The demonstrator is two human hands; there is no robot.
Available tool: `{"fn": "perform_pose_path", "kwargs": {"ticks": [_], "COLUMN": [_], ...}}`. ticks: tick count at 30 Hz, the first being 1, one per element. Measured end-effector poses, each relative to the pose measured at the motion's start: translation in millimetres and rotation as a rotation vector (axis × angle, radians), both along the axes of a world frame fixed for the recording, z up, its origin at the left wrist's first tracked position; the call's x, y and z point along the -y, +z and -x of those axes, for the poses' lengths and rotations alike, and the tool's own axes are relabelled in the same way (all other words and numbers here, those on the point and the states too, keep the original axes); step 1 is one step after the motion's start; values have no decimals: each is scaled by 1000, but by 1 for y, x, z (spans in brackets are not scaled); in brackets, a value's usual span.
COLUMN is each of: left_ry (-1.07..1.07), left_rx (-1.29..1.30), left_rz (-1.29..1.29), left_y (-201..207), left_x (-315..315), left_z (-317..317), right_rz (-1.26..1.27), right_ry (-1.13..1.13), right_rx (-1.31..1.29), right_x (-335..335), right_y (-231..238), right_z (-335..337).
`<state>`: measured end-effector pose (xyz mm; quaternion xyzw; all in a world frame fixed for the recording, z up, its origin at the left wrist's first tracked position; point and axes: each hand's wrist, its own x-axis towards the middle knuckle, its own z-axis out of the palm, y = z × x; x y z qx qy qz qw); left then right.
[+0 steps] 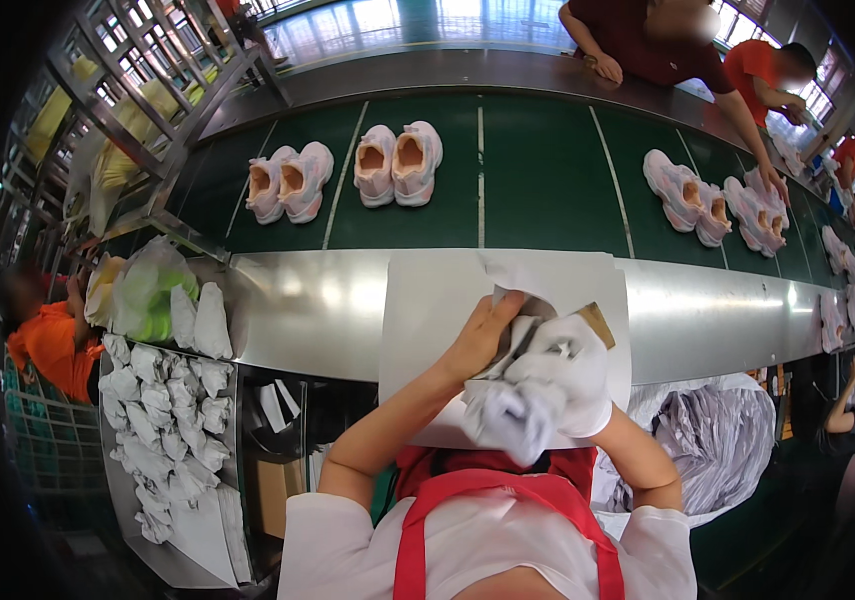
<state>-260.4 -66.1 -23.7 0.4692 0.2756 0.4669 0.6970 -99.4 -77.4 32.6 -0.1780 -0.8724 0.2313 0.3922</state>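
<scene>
My left hand (pixel 488 335) is closed on a crumpled white paper sheet (pixel 518 282), its fingers curled at the sheet's edge. Against it lies a bunched white paper bundle (pixel 518 405), blurred in places. My right forearm (pixel 638 460) reaches up to the bundle's right side. A white shape, glove or paper, covers that hand, so its fingers cannot be made out. A small brown piece (pixel 598 325) sticks out at the upper right of the bundle. Beneath both hands is a stack of flat white paper (pixel 428 300) on the metal ledge.
Pairs of pale pink shoes (pixel 398 165) stand on the green conveyor belt (pixel 538 170) ahead. Wadded paper pieces (pixel 163 420) fill a metal bin at left, near a plastic bag (pixel 153 290). A sack of paper (pixel 718 440) sits at right. A co-worker's hand (pixel 773 185) touches shoes far right.
</scene>
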Motion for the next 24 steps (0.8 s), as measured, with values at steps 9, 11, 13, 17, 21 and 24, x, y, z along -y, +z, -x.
{"fn": "perform_pose_path", "kwargs": {"ticks": [9,11,13,17,21,24], "left_ry": [62,45,253,449,443,555], "left_rx": [-265,-341,-371,-324,-222,-254], "left_rz": [-200,-110,-140,-137,-17,-71], "left_y": [29,29,23,22,18,7], "left_x": [7,2,-3,-6,-8,-13], "left_z": [23,26,25,16,16,15], "right_rz": [533,362,188,141,467,474], "right_ry": [-293,-349,-504,-547,-383,-344], "right_rx": [-46,98,83,154,163,68], "right_x": [-13,-19,-13,-10,-23,-23], "right_y": [-8,-11,-8,-19,-25,-26], "right_z": [6,5,12,25,33,49]}}
